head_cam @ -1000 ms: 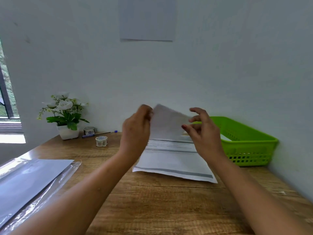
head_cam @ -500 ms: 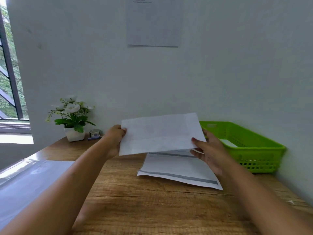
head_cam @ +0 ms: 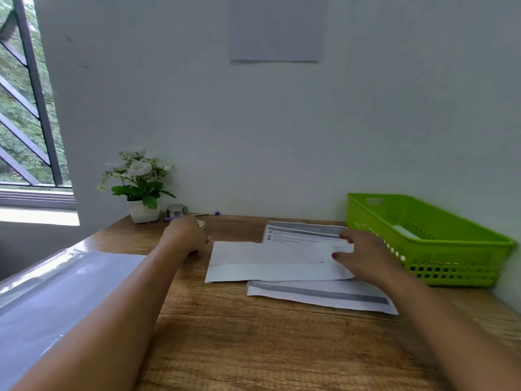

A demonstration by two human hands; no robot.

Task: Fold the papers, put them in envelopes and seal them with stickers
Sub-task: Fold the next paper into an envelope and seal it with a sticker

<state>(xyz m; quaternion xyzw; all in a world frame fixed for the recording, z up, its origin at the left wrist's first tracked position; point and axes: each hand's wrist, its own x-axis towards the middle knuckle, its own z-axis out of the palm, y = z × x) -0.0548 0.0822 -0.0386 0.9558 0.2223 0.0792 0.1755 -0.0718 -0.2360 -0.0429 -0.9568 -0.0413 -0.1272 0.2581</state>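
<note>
White envelope [head_cam: 267, 263] flat, R hand [head_cam: 366, 258] at edge.

Right hand [head_cam: 363, 255] on white envelope [head_cam: 267, 262]

Matt wood-grain table [head_cam: 253, 348]; matt paper envelope [head_cam: 267, 263]; glossy perforated plastic basket [head_cam: 451, 266].

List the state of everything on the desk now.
papers: flat, unfolded.
envelope: lying flat across the papers.
right hand: fingers spread on the envelope's right end.
left hand: beside the envelope's left end; grip unclear.
small sticker roll: upright, partly hidden behind the left hand.
basket: upright, white item inside.
pen: lying flat.
flower pot: upright.
</note>
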